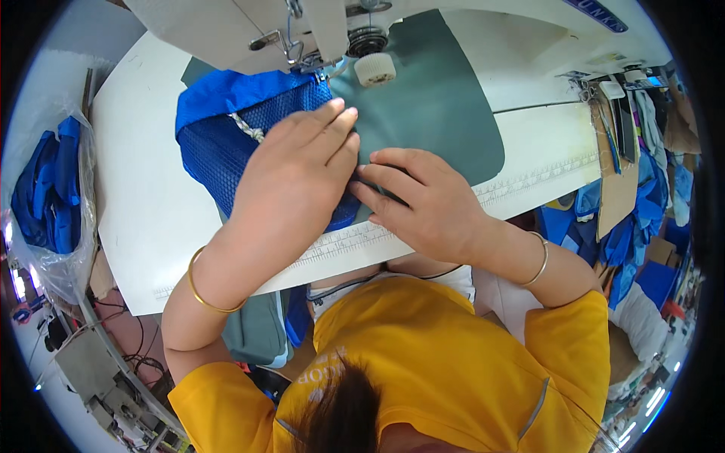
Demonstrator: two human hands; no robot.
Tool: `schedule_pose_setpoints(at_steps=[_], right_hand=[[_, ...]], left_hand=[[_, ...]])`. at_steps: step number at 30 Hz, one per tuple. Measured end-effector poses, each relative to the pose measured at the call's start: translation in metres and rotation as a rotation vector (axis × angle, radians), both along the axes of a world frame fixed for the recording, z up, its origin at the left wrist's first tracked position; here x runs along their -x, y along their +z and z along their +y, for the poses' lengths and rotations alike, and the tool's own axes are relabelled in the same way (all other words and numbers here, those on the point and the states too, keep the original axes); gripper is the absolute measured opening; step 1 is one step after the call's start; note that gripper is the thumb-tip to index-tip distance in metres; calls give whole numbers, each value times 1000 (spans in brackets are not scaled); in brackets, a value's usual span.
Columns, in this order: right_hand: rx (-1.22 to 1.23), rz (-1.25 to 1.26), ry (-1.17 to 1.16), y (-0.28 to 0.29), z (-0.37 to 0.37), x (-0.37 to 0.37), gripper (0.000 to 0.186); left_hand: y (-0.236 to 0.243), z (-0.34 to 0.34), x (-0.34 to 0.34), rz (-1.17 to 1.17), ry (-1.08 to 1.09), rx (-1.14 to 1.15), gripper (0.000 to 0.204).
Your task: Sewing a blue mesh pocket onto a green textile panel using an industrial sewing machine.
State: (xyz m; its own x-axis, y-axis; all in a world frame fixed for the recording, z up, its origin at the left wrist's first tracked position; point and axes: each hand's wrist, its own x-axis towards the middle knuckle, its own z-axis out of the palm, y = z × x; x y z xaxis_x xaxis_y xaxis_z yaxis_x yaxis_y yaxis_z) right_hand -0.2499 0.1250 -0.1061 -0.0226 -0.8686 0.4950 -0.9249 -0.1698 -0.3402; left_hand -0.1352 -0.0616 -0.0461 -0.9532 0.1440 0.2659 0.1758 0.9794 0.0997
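Note:
A blue mesh bag (208,143) with a plain blue band along its top lies on the sewing machine table, its far right corner under the presser foot (321,76). A white cord (246,127) pokes out of the mesh. My left hand (302,155) lies flat over the bag, fingers stretched toward the needle area. At the bag's right edge, my right hand (423,198) is bent, thumb and fingertips pressed together at the fabric edge; the bit of edge between them is hidden. Both hands are close together, just in front of the machine.
The white sewing machine (317,34) spans the far side, with a white roller (375,69) right of the needle. A green sheet (445,113) covers part of the table. A printed ruler (540,171) runs along the near edge. Blue fabric fills a plastic bag (53,189) at left.

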Motion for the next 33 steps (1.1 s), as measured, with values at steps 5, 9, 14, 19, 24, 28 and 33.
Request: schedule_pose_setpoints(at_steps=[5, 9, 14, 19, 24, 28, 33], right_hand=[[-4, 6, 19, 3, 0, 2, 35], [-36, -16, 33, 6, 1, 2, 37], [-80, -6, 34, 8, 1, 2, 38], [-82, -10, 29, 10, -1, 2, 41], [-96, 12, 38, 13, -4, 4, 40], [-117, 27, 37, 16, -5, 4, 41], [-128, 30, 37, 18, -8, 10, 42]], left_hand=[[-12, 2, -7, -40, 62, 48, 31], [-23, 3, -12, 24, 85, -51, 34], [-36, 3, -18, 104, 98, -57, 36], [-36, -1, -19, 105, 83, -103, 37], [-36, -2, -18, 96, 77, -91, 37], [-37, -3, -18, 96, 80, -109, 38], [-38, -7, -12, 124, 74, -81, 37]])
